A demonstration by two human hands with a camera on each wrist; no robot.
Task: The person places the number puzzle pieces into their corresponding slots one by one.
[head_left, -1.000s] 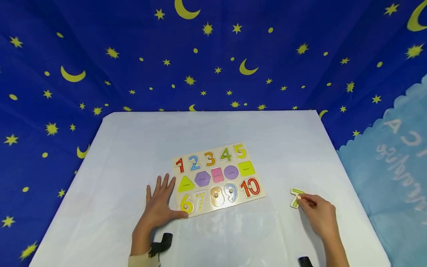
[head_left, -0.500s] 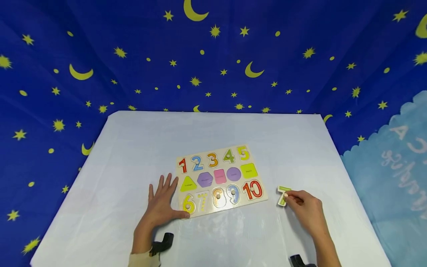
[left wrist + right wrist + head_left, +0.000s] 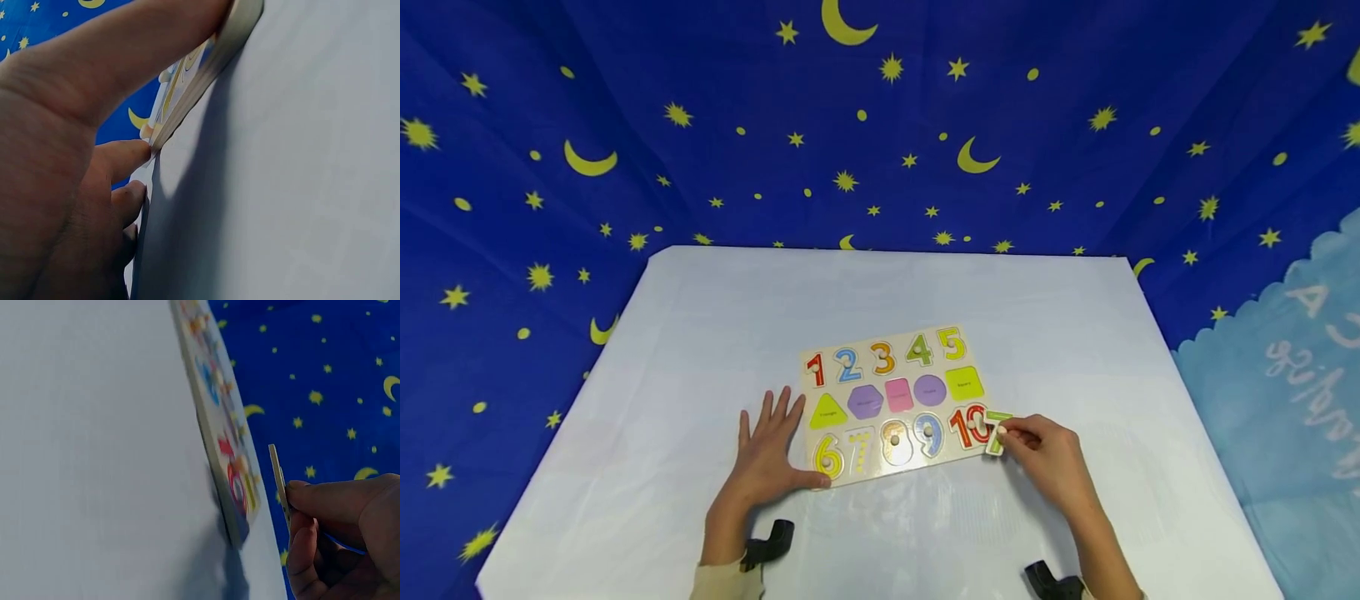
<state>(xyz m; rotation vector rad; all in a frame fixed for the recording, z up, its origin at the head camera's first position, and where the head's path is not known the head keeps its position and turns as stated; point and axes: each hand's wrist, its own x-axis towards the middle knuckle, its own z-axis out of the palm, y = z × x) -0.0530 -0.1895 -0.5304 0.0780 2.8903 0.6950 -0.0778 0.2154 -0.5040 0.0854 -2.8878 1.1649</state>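
Observation:
A wooden number puzzle board [image 3: 887,477] lies slightly turned on the white table. My left hand [image 3: 767,458] is spread along its left side, thumb on the near left corner; the left wrist view shows the thumb [image 3: 144,44] against the board's edge. Between thumb and fingertips my right hand [image 3: 1048,458] pinches a green number 7 puzzle piece [image 3: 997,432] by its knob. The piece overlaps the 10 [image 3: 961,427] at the board's right end. From the right wrist, the piece [image 3: 278,478] appears edge-on, held up clear of the board. The 7 recess [image 3: 859,452] holds only printed yellow dots.
Other number pieces with knobs, such as the 6 [image 3: 827,458] and the 9 [image 3: 928,435], sit in their recesses. Flat coloured shapes run along the middle row. A blue cloth [image 3: 737,100] with moons and stars hangs behind the table [image 3: 715,317].
My right hand has carried the 7 piece leftward from the open table to the board's right edge. The left hand has stayed at the board, while the head view has shifted slightly.

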